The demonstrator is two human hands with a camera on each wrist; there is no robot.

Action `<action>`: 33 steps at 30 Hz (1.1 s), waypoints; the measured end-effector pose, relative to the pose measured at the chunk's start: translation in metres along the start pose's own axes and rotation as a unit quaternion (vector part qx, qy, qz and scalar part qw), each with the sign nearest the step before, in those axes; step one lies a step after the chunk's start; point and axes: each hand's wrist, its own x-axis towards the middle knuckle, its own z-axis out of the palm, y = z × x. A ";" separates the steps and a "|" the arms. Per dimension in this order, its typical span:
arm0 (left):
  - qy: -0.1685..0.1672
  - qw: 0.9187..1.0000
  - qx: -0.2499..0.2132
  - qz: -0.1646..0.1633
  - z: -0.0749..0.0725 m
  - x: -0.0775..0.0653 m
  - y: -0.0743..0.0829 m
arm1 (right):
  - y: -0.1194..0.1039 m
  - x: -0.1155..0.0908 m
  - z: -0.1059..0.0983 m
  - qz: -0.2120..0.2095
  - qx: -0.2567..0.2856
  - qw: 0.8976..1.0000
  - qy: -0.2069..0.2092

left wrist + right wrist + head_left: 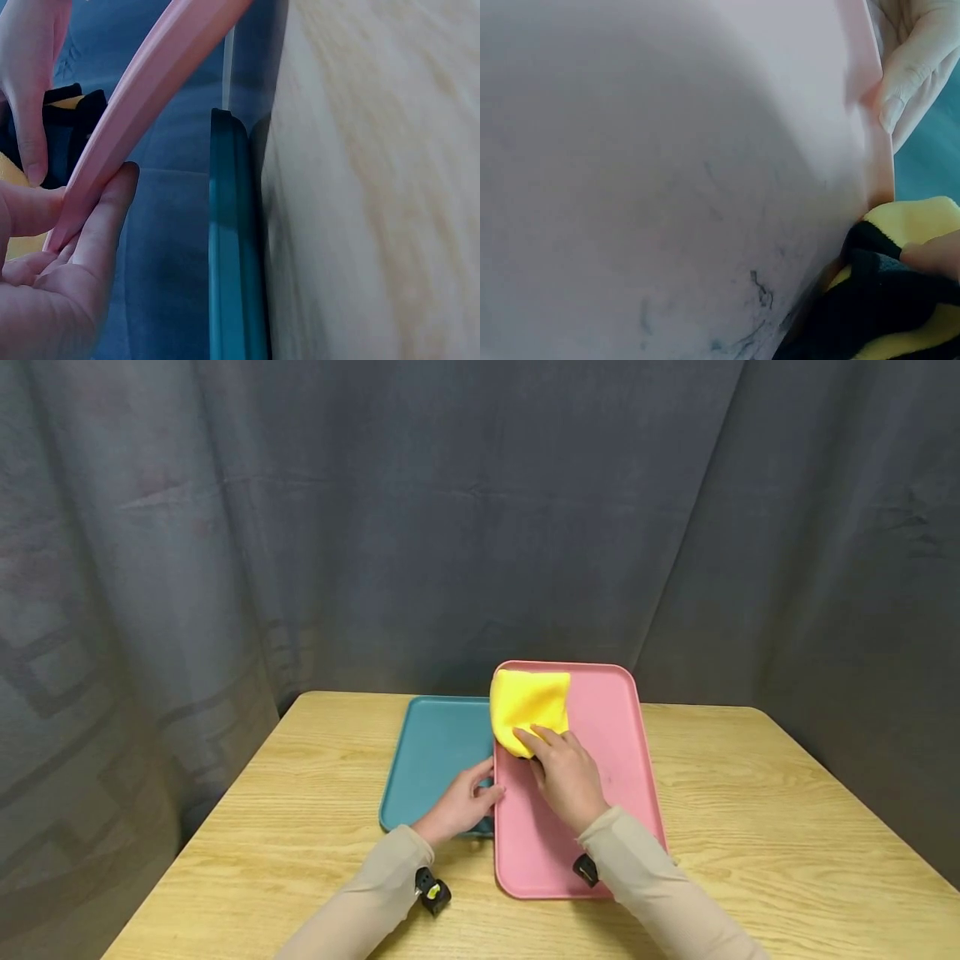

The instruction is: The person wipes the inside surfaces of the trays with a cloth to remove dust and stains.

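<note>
A pink tray [611, 752] is held tilted, its left side raised above a teal tray in the left wrist view. My left hand [459, 800] grips that left rim, thumb over the top and fingers beneath. My right hand [567, 774] holds a yellow cloth [528, 697] against the tray's far left corner. In the right wrist view, the thumb pinches the cloth [915, 221], which shows black parts beside the yellow. Dark smudges [761, 291] mark the tray's surface near the cloth.
The teal tray [438, 752] lies flat on the wooden table [300, 827], partly covered by the pink one. Grey curtains [465, 527] hang behind the table and along both sides. A small black device sits at each wrist.
</note>
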 end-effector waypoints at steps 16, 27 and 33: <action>0.006 1.000 0.001 0.006 0.000 0.001 -0.003 | 0.003 -0.004 -0.006 0.027 0.004 0.999 -0.025; 0.013 1.000 0.002 0.011 0.001 0.000 -0.001 | 0.016 -0.008 -0.010 0.037 0.002 0.999 -0.019; 0.011 1.000 -0.001 0.006 0.001 0.001 -0.002 | 0.021 -0.010 -0.012 0.044 0.007 0.999 -0.023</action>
